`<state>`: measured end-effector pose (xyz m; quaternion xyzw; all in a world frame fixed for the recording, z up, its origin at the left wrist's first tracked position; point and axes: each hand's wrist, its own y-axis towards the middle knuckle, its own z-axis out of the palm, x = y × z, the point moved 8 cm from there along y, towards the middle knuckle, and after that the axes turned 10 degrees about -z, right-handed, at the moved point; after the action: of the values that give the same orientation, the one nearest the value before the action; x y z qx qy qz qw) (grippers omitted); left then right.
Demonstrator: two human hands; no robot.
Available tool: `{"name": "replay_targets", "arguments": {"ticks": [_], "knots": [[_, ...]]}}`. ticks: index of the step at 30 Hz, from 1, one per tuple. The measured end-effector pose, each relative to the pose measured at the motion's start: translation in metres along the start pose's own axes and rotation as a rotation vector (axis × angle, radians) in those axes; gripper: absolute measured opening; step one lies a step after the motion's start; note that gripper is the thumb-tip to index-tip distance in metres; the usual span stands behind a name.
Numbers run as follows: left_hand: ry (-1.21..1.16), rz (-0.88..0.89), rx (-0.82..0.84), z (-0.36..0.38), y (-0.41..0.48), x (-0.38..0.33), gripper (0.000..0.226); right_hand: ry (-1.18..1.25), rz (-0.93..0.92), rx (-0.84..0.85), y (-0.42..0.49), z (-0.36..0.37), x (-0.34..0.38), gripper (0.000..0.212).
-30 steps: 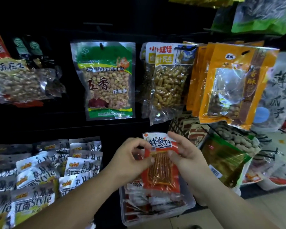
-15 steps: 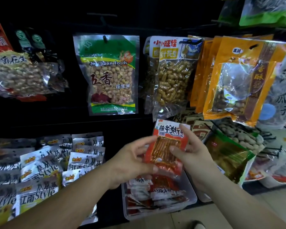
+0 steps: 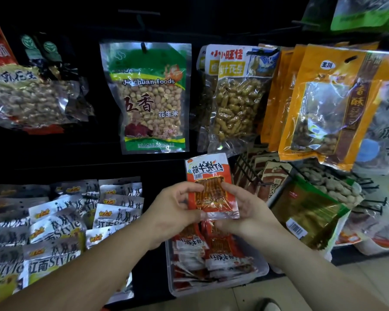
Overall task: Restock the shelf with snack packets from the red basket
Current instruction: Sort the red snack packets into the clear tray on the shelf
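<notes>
In the lower centre of the frame, both hands hold a red snack packet [image 3: 211,187] upright. The left hand [image 3: 173,207] pinches its left edge between thumb and fingers, and the right hand [image 3: 249,209] pinches its right edge the same way. The packet's white top strip sits just under the lower corner of the hanging bag of peanuts in shells [image 3: 236,97]. Left of that strip, a dark band of back panel [image 3: 99,162] runs open beneath the green peanut bag [image 3: 148,97], which hangs from a peg at upper centre. Just beside the packet's right edge, black wire hooks [image 3: 249,171] stick out towards the viewer, with brown packets hung behind them. Further right, a green-and-gold bag [image 3: 308,212] leans out near the right wrist. Orange bags [image 3: 332,104] crowd the upper right, overlapping one another.

Directly under the hands stands a clear plastic bin [image 3: 256,274], its near rim reaching the pale floor [image 3: 368,277]. It holds a loose pile of red packets [image 3: 220,250] of the same kind, lying flat and overlapping. At lower left, silver packets [image 3: 54,232] lie in overlapping rows, close to the left forearm. The toe of a shoe [image 3: 267,306] shows at the bottom edge.
</notes>
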<state>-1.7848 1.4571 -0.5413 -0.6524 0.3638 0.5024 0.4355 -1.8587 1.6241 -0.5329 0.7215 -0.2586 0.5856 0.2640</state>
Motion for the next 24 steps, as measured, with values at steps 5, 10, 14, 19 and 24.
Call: {"name": "replay_targets", "arguments": {"ticks": [5, 10, 14, 19, 24], "knots": [[0.222, 0.052, -0.070, 0.000, -0.001, -0.001, 0.060, -0.034, -0.011, -0.144, 0.006, -0.007, -0.006, 0.057], [0.221, 0.184, -0.205, 0.003, -0.006, -0.022, 0.051, -0.175, -0.184, -0.008, 0.005, 0.013, 0.014, 0.069], [0.083, 0.035, -0.090, 0.008, 0.001, -0.002, 0.036, -0.179, -0.258, 0.168, -0.001, 0.037, 0.016, 0.083], [0.137, -0.079, 0.002, -0.005, 0.000, 0.023, 0.035, -0.437, -0.257, -0.117, 0.008, -0.001, 0.015, 0.082], [0.104, -0.085, 0.082, 0.010, 0.003, 0.034, 0.031, -0.339, -0.157, -0.121, 0.020, -0.017, -0.012, 0.023]]}}
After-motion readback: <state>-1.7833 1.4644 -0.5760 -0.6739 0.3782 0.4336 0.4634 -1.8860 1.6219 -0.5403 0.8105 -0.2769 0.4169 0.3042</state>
